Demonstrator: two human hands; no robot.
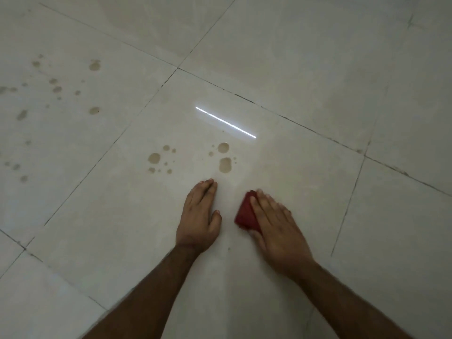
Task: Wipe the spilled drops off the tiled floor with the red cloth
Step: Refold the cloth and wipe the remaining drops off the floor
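Pale tiled floor (318, 69) filled the view, brown drops (224, 165) just beyond both hands. The right hand (276, 223) pressed the red cloth (245, 215) flat under straight fingers; the left hand (198, 216) lay open on the tile, holding nothing. A hurried pass would likely smear the drops or miss the scattered drops far left (56, 89). No containers showed.

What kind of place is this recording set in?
Probably an indoor room, type unclear: a glossy tiled floor with dark grout lines, a strip light's reflection, and brownish drops on it.
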